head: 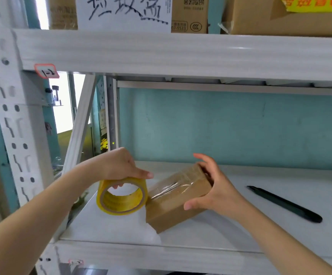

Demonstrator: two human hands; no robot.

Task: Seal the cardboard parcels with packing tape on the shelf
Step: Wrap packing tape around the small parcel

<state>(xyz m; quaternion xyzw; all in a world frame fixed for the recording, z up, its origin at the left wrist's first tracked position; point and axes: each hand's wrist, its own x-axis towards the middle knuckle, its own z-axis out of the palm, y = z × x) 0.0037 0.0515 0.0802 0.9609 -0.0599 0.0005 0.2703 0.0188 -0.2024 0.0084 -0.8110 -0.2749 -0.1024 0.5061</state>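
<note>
Left hand (119,165) fingers (144,173) curl round the upright yellow tape roll (121,204), which touches the cardboard parcel (173,205) on its right. Right hand (218,189) grips the parcel's right end. Both lie on the white shelf (240,239); a black pen (284,203) lies further right.

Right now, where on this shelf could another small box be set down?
Bare shelf lies between the parcel and the black pen-shaped tool, and along the teal wall behind them. It is crowded at the left, where the left hand holds the tape roll against the parcel.
</note>
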